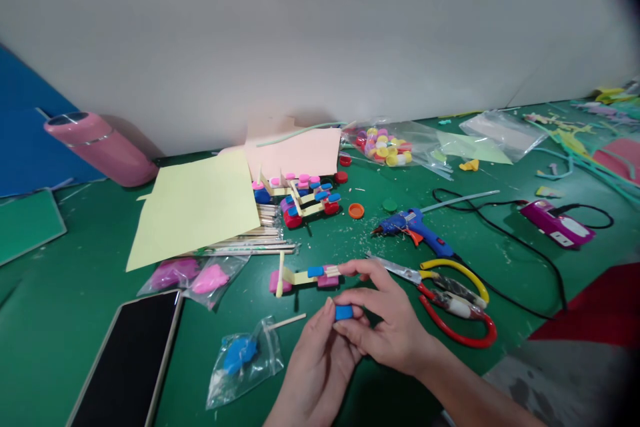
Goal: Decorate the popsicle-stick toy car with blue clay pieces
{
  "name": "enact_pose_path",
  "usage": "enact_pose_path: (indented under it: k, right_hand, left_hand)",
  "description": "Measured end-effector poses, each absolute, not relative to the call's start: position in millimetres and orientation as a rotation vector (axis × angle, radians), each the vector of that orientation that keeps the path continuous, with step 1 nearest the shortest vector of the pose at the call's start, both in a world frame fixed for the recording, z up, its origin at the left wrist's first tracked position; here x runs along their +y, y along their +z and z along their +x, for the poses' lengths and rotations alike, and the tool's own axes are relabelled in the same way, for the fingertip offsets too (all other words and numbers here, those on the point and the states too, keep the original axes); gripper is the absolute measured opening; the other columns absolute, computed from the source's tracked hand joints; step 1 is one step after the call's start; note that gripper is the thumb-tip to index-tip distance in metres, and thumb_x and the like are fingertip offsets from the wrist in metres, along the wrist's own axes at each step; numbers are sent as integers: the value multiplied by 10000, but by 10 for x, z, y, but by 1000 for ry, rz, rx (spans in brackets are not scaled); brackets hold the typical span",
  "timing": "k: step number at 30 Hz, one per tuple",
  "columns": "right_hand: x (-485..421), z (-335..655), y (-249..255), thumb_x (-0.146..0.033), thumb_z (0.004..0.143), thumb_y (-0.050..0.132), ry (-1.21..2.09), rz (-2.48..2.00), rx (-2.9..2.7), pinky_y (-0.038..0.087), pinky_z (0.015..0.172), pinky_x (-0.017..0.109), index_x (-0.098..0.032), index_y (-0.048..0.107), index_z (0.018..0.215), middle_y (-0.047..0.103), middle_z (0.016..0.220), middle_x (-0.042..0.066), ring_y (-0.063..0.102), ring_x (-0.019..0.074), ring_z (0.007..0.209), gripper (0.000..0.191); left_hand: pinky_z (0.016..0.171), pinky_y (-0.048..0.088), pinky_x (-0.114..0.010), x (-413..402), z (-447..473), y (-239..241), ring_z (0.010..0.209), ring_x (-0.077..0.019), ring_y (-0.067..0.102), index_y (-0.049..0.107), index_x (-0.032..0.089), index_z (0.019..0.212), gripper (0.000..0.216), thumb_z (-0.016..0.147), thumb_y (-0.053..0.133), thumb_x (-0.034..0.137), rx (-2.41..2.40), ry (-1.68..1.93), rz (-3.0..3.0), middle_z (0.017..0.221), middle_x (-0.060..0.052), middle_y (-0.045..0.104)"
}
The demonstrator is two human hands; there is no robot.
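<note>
Single head view. Above tabletop (60,320) near edge, facing forward and down to far edge at wall (320,40). Close range; right hand (395,330) just below.

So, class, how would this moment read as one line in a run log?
hands: left hand and right hand pinch blue piece | nearby: stick model, scissors, glue gun | surface: green table

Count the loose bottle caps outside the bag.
4: red cap, second red cap beside the pink paper, orange cap and green cap near the glue gun. Others may be hidden.
</note>
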State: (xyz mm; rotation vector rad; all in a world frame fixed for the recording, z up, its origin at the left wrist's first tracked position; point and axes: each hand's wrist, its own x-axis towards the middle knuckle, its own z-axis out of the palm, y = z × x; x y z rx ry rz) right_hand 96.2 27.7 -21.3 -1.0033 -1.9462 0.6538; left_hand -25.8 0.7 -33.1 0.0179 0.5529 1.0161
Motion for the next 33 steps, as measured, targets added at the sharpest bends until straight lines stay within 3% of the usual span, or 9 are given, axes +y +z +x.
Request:
enact_pose_path:
  k: [14,26,33]
  right_hand:
    - [275,968,-231,-226,709,589,675,-987,-1944,412,849,335,-205,618,946,483,1128,74,484,215,1023,240]
    - [284,1142,-107,-205,760,556,482,-1113,-2230,357,885,370,-214,637,874,512,1127,59,461,209,1031,140]
    - [289,1185,-125,-260,753,572,486,-1184,-2287,333,922,389,-218,642,928,496,1170,64,440,220,1063,194]
  left_hand:
    - [735,461,-279,-13,-289,-342,724,-123,591,648,112,803,233,830,462,250,558,1026,4,766,-63,664]
    - [766,460,-342,-2,-265,-283,699,-148,597,655,108,710,213,803,504,226,762,1068,99,745,-67,685]
    - [751,457,-296,21,-254,-315,708,-141,603,668,108,773,217,810,494,232,742,972,187,734,-71,687]
